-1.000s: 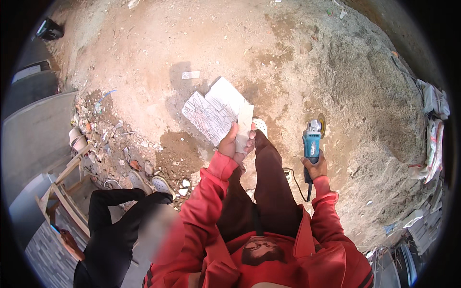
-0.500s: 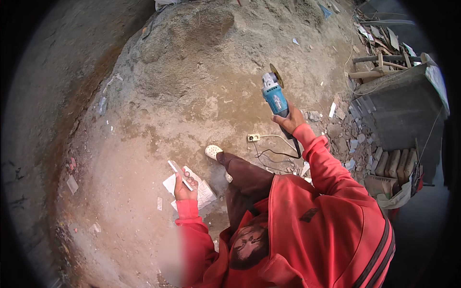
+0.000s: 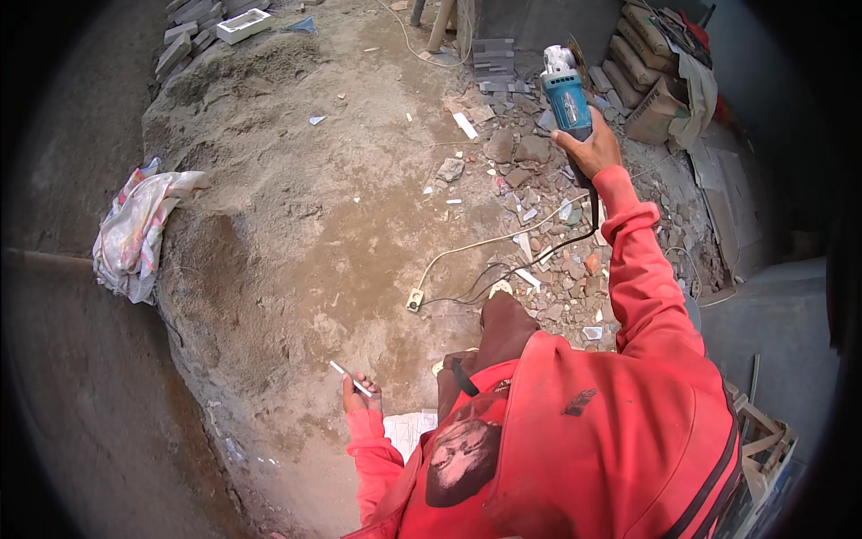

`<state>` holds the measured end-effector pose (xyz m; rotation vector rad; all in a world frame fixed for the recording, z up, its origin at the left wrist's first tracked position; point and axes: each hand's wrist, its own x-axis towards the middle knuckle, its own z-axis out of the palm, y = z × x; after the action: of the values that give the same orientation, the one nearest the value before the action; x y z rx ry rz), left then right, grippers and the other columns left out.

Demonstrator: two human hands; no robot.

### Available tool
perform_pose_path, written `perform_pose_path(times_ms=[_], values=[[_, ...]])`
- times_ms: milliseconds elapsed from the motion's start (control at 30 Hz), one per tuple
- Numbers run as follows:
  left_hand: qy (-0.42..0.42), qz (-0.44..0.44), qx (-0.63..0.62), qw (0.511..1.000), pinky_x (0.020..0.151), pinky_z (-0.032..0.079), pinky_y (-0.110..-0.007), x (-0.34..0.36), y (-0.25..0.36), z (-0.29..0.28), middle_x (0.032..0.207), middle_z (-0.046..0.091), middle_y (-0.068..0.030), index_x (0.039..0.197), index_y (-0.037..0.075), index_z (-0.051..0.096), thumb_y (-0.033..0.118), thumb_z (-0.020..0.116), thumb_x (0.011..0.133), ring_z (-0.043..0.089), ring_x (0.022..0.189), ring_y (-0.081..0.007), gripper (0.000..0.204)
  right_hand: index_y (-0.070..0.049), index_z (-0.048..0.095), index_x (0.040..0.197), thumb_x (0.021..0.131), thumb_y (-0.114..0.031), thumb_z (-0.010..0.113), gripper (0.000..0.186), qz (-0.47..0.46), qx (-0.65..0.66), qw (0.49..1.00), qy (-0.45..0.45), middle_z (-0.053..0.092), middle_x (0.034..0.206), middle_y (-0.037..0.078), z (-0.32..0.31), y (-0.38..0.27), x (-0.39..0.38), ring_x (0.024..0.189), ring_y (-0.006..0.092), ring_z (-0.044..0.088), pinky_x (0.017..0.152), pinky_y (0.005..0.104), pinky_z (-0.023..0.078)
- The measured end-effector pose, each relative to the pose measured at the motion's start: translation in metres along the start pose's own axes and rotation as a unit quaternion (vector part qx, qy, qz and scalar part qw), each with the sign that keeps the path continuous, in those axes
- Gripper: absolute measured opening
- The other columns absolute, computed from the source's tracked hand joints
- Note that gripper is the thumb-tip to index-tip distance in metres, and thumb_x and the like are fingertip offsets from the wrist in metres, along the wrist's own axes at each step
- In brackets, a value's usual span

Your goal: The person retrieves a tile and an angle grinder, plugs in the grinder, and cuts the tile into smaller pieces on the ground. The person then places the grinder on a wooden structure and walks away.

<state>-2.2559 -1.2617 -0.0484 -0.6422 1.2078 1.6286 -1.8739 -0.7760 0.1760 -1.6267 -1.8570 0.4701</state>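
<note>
My right hand (image 3: 596,144) is wrapped round the rear of a blue angle grinder (image 3: 567,101), held out far to the right. The grinder's thin disc (image 3: 579,61) faces away to the right, and its black cord (image 3: 591,208) hangs from the handle. Down at the lower left, my left hand (image 3: 362,395) is closed on a narrow white strip (image 3: 348,377), seen nearly edge-on, like a cut tile piece. Beside that sleeve, white flat pieces (image 3: 409,429) lie on the ground, partly hidden by my jacket.
A white extension socket (image 3: 415,300) with cables lies ahead of my feet. Broken tile rubble (image 3: 561,260) spreads below the grinder. Stacked sacks (image 3: 642,49) stand at the far right, a sand heap (image 3: 242,117) and crumpled white sack (image 3: 139,229) at the left.
My view has swung to the right, bringing the rubble and sacks further in. The grinder has moved right and farther out in my right hand. My left hand still holds the white strip.
</note>
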Motion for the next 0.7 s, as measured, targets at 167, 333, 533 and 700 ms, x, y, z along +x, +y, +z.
perform_pose_path(times_ms=[167, 333, 533, 700], values=[[-0.040, -0.022, 0.082, 0.996, 0.053, 0.045, -0.029, 0.067, -0.081, 0.185, 0.078, 0.058, 0.0006, 0.093, 0.013, 0.056, 0.038, 0.058, 0.098, 0.054, 0.062, -0.0126, 0.026, -0.005, 0.059, 0.127, 0.075, -0.052, 0.078, 0.073, 0.011, -0.105, 0.988, 0.111, 0.070, 0.108, 0.016, -0.172, 0.159, 0.151, 0.099, 0.0288, 0.067, 0.089, 0.0383, 0.050], [-0.078, -0.045, 0.179, 0.980, 0.052, 0.044, -0.029, 0.088, -0.165, 0.392, 0.080, 0.057, 0.0009, 0.095, 0.014, 0.055, 0.039, 0.059, 0.097, 0.053, 0.061, -0.0131, 0.025, -0.005, 0.052, 0.132, 0.080, -0.038, 0.074, 0.066, 0.001, -0.175, 0.972, 0.157, 0.061, 0.116, 0.018, -0.373, 0.205, 0.265, 0.107, 0.0310, 0.059, 0.095, 0.0370, 0.044], [-0.118, -0.082, 0.271, 0.952, 0.050, 0.044, -0.029, 0.138, -0.240, 0.572, 0.077, 0.056, 0.0022, 0.090, 0.017, 0.053, 0.042, 0.057, 0.097, 0.054, 0.058, -0.0129, 0.027, -0.010, 0.057, 0.134, 0.078, -0.065, 0.071, 0.081, 0.049, -0.354, 0.881, 0.310, 0.069, 0.116, 0.013, -0.522, 0.289, 0.385, 0.109, 0.0263, 0.065, 0.095, 0.0358, 0.047], [-0.059, -0.131, 0.319, 0.937, 0.046, 0.043, -0.031, 0.227, -0.275, 0.691, 0.072, 0.054, 0.0023, 0.087, 0.018, 0.051, 0.044, 0.055, 0.095, 0.052, 0.053, -0.0142, 0.027, -0.011, 0.050, 0.141, 0.080, -0.063, 0.070, 0.083, 0.088, -0.451, 0.821, 0.340, 0.067, 0.121, 0.015, -0.598, 0.308, 0.479, 0.113, 0.0304, 0.064, 0.097, 0.0378, 0.047]])
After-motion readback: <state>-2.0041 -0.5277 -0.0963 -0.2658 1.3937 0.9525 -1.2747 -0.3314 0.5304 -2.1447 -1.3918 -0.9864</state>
